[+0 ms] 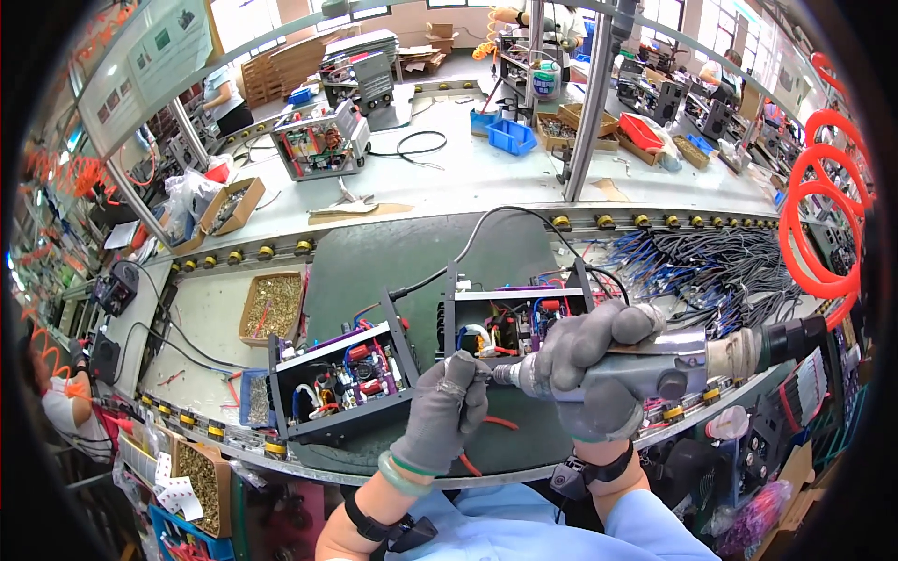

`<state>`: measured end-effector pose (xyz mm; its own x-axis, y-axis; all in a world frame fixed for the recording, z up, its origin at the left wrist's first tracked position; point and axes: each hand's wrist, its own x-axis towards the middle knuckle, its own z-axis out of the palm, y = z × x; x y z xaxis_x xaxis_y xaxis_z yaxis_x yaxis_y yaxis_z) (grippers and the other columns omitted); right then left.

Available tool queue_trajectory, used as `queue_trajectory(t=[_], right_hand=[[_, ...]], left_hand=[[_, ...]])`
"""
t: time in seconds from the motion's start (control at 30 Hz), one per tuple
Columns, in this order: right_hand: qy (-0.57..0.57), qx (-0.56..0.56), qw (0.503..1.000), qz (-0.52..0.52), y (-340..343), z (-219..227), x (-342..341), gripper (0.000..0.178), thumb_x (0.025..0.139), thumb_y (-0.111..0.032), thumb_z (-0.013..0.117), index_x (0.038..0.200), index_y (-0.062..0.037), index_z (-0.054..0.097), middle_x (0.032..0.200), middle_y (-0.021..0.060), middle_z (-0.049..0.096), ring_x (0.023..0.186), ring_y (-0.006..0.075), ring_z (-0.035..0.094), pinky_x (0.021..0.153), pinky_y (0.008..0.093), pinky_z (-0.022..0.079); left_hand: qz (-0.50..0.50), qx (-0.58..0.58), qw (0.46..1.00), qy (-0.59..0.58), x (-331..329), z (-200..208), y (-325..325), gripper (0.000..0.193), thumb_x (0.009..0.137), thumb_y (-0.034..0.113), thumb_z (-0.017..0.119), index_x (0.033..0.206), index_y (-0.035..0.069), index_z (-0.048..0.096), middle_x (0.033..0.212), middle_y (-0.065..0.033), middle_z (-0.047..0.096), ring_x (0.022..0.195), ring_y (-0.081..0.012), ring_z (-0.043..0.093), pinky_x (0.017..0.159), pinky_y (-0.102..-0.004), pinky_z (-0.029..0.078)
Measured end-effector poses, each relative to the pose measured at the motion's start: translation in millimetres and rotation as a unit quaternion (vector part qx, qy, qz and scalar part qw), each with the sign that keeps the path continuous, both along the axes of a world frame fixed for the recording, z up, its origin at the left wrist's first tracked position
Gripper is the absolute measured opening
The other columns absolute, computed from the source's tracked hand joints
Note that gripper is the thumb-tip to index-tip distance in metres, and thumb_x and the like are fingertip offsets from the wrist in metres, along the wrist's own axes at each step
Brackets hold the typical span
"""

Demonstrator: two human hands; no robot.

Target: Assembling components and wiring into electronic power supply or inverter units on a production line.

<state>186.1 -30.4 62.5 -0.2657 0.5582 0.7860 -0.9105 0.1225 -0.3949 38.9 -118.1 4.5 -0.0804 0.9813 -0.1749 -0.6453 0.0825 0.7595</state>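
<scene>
Over the dark mat (374,252), near two open cases (351,422), we aimed the power tool (673,363) left.
Its long axis ran sideways, dipping slightly from the tail end (790,341). Our right hand (589,351) was wrapped around it; our left hand (440,416) had fingers pinched together beside the tip (506,374), on what we couldn't tell.

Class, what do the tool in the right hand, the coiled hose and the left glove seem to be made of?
Tool: probably metal, smooth and silvery; its body catches bright highlights.
Hose: likely plastic, glossy red-orange, holding round loops.
Left glove: seemingly fabric, matte grey, softly creased; any coating is unclear.
</scene>
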Motion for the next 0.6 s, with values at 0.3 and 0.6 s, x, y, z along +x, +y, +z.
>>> queue_trajectory(t=[0.3,0.6], right_hand=[[-0.148,-0.169,0.968,-0.111,87.7,-0.5,-70.8,0.039,0.081,0.007,0.069,0.118,-0.0030,0.059,0.098,0.0064,0.065,0.079,0.0127,0.063,0.067,0.0260,0.052],[-0.261,-0.105,0.946,-0.160,118.0,-16.5,-115.3,0.034,0.078,0.003,0.071,0.111,-0.0014,0.060,0.091,0.0039,0.066,0.078,0.0101,0.062,0.068,0.0243,0.053]], left_hand=[[0.139,0.083,0.653,0.740,-73.9,-8.1,71.8,0.041,0.092,0.044,0.064,0.109,0.006,0.066,0.088,-0.0104,0.066,0.085,-0.0228,0.063,0.082,-0.0414,0.045],[0.038,0.047,0.578,0.814,-79.2,-29.0,77.5,0.047,0.087,0.052,0.065,0.107,0.010,0.068,0.093,-0.0067,0.067,0.105,-0.0266,0.061,0.111,-0.0619,0.023]])
